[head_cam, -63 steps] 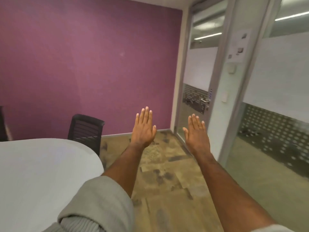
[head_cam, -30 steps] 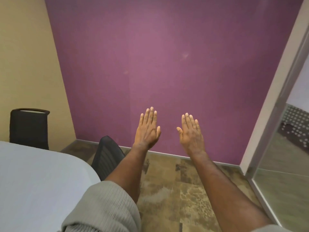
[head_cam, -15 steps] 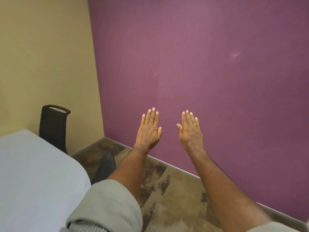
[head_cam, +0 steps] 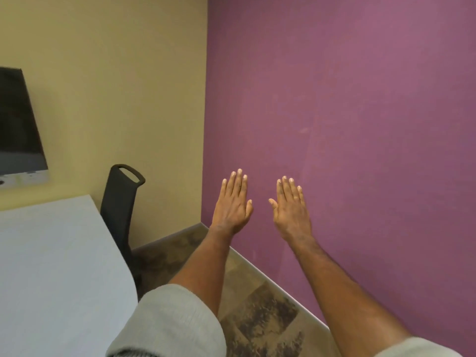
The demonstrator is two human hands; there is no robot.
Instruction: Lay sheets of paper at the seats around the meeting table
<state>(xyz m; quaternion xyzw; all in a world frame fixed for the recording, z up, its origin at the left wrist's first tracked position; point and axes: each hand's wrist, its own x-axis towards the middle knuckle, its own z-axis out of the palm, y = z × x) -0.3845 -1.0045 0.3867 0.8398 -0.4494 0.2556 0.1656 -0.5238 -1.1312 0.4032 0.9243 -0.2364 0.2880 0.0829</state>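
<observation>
Hands spread flat, both grips wide and holding nothing, beside our bare bench (head_cam: 51, 253).
No paper shows; we risk leaving the seat by the black chair (head_cam: 121, 202) unserved, left hand (head_cam: 231, 207) and right hand (head_cam: 291, 212) idle.

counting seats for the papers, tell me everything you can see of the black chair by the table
The black chair shows mainly its tall, narrow backrest, matte black with a looped handle opening at the top. It stands upright against the tan wall, pushed in at the white table, whose edge hides the seat. Its lower part is dark and unclear. No paper and neither hand is near it.
</observation>
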